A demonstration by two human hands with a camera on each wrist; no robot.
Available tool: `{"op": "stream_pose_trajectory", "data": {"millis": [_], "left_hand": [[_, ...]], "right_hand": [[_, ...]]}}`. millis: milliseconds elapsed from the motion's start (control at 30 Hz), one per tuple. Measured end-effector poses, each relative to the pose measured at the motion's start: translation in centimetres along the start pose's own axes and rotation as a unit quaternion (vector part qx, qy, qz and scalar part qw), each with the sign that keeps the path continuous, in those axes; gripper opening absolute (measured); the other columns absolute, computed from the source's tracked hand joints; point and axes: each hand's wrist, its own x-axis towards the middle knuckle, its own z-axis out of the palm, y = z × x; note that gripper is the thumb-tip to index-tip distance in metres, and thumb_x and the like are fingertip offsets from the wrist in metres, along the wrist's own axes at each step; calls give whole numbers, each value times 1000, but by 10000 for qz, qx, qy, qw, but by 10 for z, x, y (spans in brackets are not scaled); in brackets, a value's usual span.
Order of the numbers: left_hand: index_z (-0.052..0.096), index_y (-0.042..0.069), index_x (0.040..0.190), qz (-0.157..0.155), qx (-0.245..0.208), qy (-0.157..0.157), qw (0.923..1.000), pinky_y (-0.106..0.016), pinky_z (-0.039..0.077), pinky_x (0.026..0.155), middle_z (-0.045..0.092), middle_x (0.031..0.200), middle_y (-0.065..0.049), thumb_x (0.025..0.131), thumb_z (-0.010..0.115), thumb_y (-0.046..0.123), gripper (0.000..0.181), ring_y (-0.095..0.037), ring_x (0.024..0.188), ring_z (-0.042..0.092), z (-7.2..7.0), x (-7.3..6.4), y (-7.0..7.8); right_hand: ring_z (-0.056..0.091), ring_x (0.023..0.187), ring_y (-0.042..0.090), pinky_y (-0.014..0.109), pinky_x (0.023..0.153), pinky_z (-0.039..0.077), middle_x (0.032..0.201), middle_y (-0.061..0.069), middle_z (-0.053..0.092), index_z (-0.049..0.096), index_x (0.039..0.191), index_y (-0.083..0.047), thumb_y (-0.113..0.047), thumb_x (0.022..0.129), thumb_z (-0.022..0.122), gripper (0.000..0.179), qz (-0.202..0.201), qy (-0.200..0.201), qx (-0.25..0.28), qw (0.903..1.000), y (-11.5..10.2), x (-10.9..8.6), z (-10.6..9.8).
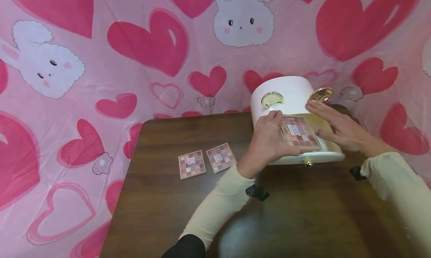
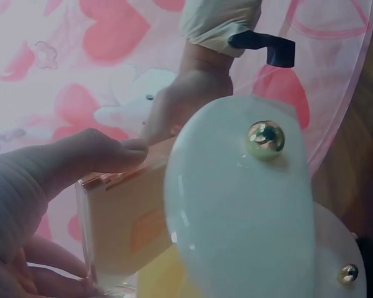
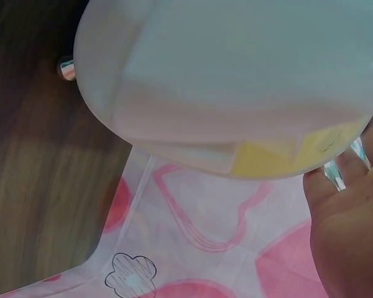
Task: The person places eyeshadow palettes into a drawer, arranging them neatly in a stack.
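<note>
An eyeshadow palette point(image 1: 299, 132) with a grid of pink and brown squares is held at its left side by my left hand point(image 1: 269, 138), over the pulled-out drawer point(image 1: 326, 138) of a white rounded box point(image 1: 286, 86). In the left wrist view, the thumb lies on one edge of the palette point(image 2: 121, 230) and the other fingers are at the opposite edge, beside the white drawer front point(image 2: 242, 198). My right hand point(image 1: 343, 127) is at the box's right side, fingers straight, fingertips near a gold round piece point(image 1: 321, 95). In the right wrist view the fingertips pass behind the box.
Two more eyeshadow palettes lie on the dark wooden table, one point(image 1: 192, 164) left of the other point(image 1: 221, 157). Another gold round piece point(image 1: 272, 99) is on the box's left. A gold knob point(image 1: 308, 162) sticks out of the drawer front. Pink heart-print cloth point(image 1: 161, 71) hangs behind the table.
</note>
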Motion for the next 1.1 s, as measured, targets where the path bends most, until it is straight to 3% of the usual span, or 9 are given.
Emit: {"op": "stream_pose_trajectory", "data": {"millis": [267, 600, 767, 1100], "left_hand": [[53, 5, 138, -25, 11, 32, 10000, -23, 44, 97, 56, 129, -3, 61, 89, 58, 101, -18, 112, 52, 9, 2, -1], [51, 5, 145, -159, -713, 299, 9969, -25, 49, 94, 61, 128, -2, 60, 91, 59, 108, -15, 108, 53, 18, -4, -16], [54, 2, 139, 338, -615, 621, 9956, -25, 47, 94, 65, 119, -4, 53, 93, 62, 112, -16, 102, 57, 23, -4, -24], [52, 2, 139, 1215, -357, 760, 9890, -22, 44, 98, 58, 126, -5, 39, 94, 68, 127, -17, 108, 52, 32, -10, -43]], "right_hand": [[17, 151, 31, 76, 106, 21, 165, 9, 21, 31, 160, -23, -20, 88, 68, 81, -118, 42, -21, 9999, -1, 1, 1], [19, 150, 30, 73, 107, 23, 164, 11, 24, 33, 159, -21, -20, 86, 70, 82, -210, 141, -61, 9997, 1, 1, 2], [20, 150, 29, 73, 108, 22, 164, 11, 25, 34, 158, -21, -19, 86, 70, 81, -226, 213, -67, 9995, 2, 0, 2], [19, 150, 31, 75, 106, 22, 164, 10, 24, 34, 159, -22, -20, 86, 70, 81, -168, 211, -23, 9996, 1, 0, 4]]}}
